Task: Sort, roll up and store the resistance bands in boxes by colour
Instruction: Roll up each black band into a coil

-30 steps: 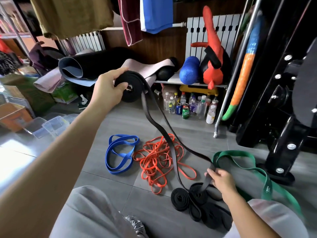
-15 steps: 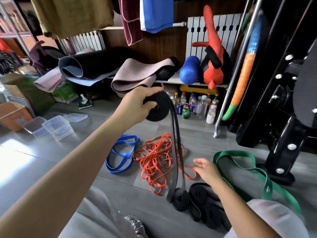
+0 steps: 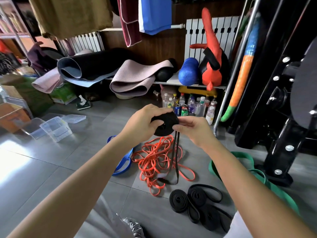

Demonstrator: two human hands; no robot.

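Observation:
My left hand (image 3: 142,124) grips a partly rolled black resistance band (image 3: 165,127) in front of me. My right hand (image 3: 192,129) pinches the roll's right side where the loose tail (image 3: 175,160) hangs down to the floor. On the grey tiles lie a tangle of orange bands (image 3: 156,160), a blue band (image 3: 122,164) partly hidden by my left arm, a green band (image 3: 253,170) at the right, and several rolled black bands (image 3: 193,203) near my knees. Clear plastic boxes (image 3: 54,128) stand at the left.
A low shelf (image 3: 188,84) at the back carries rolled mats, a blue foam roller and a red punching toy, with bottles and cans beneath. A black machine frame (image 3: 281,134) stands at the right. Cardboard boxes (image 3: 12,115) crowd the left edge.
My left hand has brought the black roll down and to the right. My right hand has lifted from the floor to the roll, and the hanging tail is shorter.

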